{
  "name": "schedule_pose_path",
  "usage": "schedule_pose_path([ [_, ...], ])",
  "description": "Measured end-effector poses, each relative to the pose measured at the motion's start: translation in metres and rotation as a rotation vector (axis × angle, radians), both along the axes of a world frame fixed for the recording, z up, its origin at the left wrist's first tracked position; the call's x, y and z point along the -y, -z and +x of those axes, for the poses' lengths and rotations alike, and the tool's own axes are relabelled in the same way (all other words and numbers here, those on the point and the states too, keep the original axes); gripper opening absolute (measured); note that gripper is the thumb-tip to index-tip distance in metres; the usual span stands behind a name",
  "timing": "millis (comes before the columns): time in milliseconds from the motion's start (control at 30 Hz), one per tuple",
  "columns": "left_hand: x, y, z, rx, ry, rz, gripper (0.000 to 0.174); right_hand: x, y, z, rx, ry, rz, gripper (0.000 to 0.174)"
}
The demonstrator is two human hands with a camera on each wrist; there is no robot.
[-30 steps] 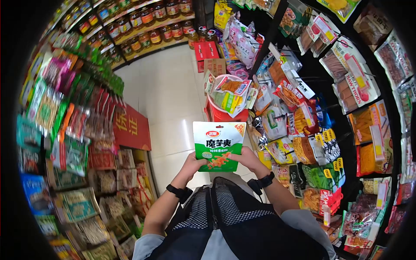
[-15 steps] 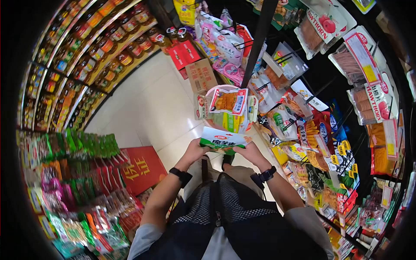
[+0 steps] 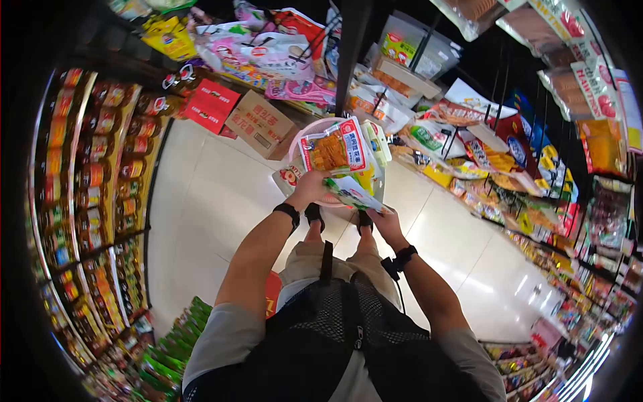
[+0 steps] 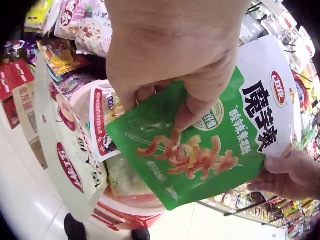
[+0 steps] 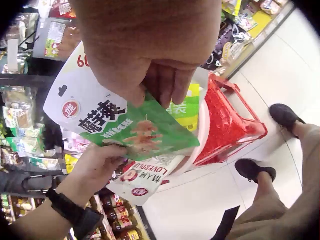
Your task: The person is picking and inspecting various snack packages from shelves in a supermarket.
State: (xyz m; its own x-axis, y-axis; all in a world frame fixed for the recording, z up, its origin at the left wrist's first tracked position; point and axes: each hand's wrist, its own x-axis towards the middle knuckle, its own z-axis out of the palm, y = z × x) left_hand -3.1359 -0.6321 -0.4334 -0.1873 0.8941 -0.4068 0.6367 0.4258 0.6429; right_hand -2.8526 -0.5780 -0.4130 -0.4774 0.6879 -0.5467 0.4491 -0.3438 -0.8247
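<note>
In head view, I see the green-white pouch [image 3: 353, 193] over the near rim of the pink basket [image 3: 315, 127]; pale floor [image 3: 435, 234] stretches on both sides. Left wrist: left hand [image 4: 175, 55] pinches one side edge. Right wrist: right hand [image 5: 150, 55] seems clamped on the opposite edge, fingertips partly hidden.

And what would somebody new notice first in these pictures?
Probably the green-and-white snack bag, held by the left hand and right hand close to the filled pink basket. Next might come the bright red box beside the brown carton, or the rows of bottles at the left of the head view.
</note>
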Motion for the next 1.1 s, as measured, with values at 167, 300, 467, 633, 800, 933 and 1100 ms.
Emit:
schedule_pose_path([
  [167, -0.005, 0.04, -0.014, -0.018, 0.044, 0.004, 0.032, 0.035, 0.046, -0.016, -0.011, 0.137, 0.09, 0.023],
  [300, -0.013, 0.051, -0.022, -0.013, -0.014, 0.003, 0.022, 0.04, 0.044, -0.035, 0.006, 0.228, 0.044, 0.021],
  [467, -0.014, 0.05, -0.026, -0.037, 0.0, 0.012, 0.022, 0.047, 0.061, -0.043, 0.0, 0.222, 0.295, 0.021],
  [633, -0.011, 0.055, -0.034, -0.106, 0.019, -0.084, 0.034, 0.062, 0.092, -0.047, 0.069, 0.2, 0.342, 0.021],
  [800, -0.032, 0.029, -0.026, 0.081, 0.06, 0.027, 0.028, 0.064, 0.111, -0.045, 0.127, 0.187, 0.301, 0.024],
  [933, -0.062, 0.024, -0.015, 0.398, 0.059, 0.141, 0.025, 0.056, 0.118, -0.027, 0.191, 0.102, 0.323, 0.025],
  [1100, -0.115, -0.002, 0.016, 0.475, 0.171, 0.068, 0.019, 0.028, 0.09, 0.006, 0.179, 0.246, 0.332, 0.027],
])
